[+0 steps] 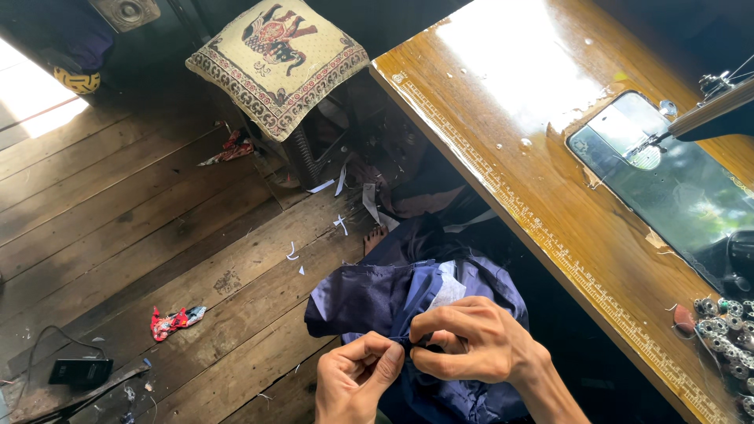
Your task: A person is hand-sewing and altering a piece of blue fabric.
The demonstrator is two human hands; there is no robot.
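We see our left hand (355, 379) and right hand (465, 339) meeting low in the view, fingers of both pinched together on a fold of the dark blue cloth (393, 298) bunched over our lap, above the wooden floor (141, 228). A white patch (448, 290) shows in the cloth just above the right hand; what it is stays unclear. To the right runs the tabletop (503, 110) with a printed ruler strip (542, 235) along its edge. The sewing machine (707, 118) and bobbins (726, 326) are cut off by the frame.
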